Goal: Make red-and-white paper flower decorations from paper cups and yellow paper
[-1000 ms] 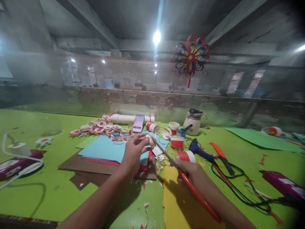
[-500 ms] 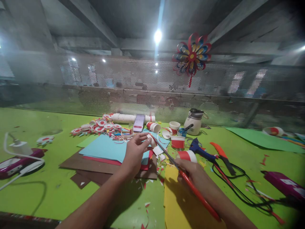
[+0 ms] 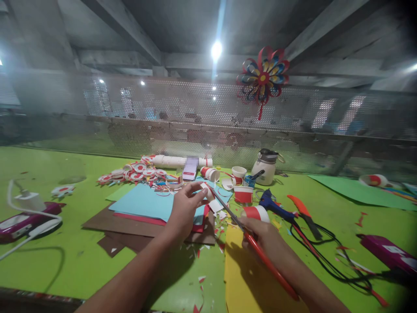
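Observation:
My left hand (image 3: 189, 202) pinches a small white and red piece of paper (image 3: 209, 194) between thumb and fingers. My right hand (image 3: 260, 234) is wrapped round red-handled scissors (image 3: 250, 239), whose blades point up and left and meet the paper's edge. Just beyond my right hand lies a red and white paper cup (image 3: 256, 213). Below and left of my left hand are light blue sheets (image 3: 143, 204) stacked over red and brown card (image 3: 124, 224). Yellow paper (image 3: 237, 278) lies under my right hand.
Cut red and white cup pieces (image 3: 137, 171) are heaped at the back left, near a phone (image 3: 190, 169). Farther right stand a thermos (image 3: 264, 167) and a cut cup (image 3: 243, 194). A blue glue gun (image 3: 276, 206), orange-handled knife (image 3: 302, 213) and black cord lie to the right.
The scissor blades and the small paper piece have shifted slightly against each other. Both hands stay in nearly the same place.

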`<state>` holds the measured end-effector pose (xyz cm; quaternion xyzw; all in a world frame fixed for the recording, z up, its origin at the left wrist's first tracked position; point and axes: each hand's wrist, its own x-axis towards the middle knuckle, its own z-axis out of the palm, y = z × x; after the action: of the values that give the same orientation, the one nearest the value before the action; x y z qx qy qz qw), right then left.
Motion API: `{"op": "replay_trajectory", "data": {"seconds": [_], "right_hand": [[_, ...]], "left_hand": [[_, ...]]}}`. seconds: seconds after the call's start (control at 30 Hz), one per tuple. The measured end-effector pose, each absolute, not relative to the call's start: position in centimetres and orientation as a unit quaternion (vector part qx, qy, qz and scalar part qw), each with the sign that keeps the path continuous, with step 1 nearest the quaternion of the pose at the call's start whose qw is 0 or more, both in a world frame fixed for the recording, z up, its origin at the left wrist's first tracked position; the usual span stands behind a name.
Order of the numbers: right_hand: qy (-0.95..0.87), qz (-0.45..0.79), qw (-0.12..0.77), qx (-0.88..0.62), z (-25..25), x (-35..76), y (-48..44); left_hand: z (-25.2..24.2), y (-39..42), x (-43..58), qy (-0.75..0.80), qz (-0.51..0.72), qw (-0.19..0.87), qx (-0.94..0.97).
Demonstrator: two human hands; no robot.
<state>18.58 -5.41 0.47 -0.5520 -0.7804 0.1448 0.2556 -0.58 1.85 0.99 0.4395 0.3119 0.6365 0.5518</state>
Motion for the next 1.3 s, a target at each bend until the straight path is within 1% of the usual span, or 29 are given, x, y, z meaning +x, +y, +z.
{"op": "replay_trajectory", "data": {"seconds": [0.13,0.6,0.83,1.0,1.13,1.3], "right_hand": [[-0.784,0.139,0.258,-0.548,0.67,18.52,-5.34],[-0.750,0.202,0.283,-0.563,1.11,18.11,-5.77],[-0.771,0.159,0.269,-0.555,0.40,18.42,-5.50],[-0.769,0.158,0.257,-0.563,0.33,18.59,-5.40],[-0.784,0.142,0.261,-0.546,0.62,18.62,-5.39],[-0.785,0.151,0.266,-0.539,0.83,18.56,-5.39]], "left_hand": [[0.90,1.72,-0.55,0.309,0.631,0.545,0.458],[0.80,1.84,-0.46,0.306,0.635,0.551,0.446],[0.72,1.85,-0.43,0.295,0.639,0.561,0.436],[0.96,2.08,-0.64,0.282,0.640,0.578,0.421],[1.07,2.14,-0.80,0.297,0.641,0.567,0.423],[1.07,1.85,-0.72,0.301,0.638,0.556,0.440]]}}
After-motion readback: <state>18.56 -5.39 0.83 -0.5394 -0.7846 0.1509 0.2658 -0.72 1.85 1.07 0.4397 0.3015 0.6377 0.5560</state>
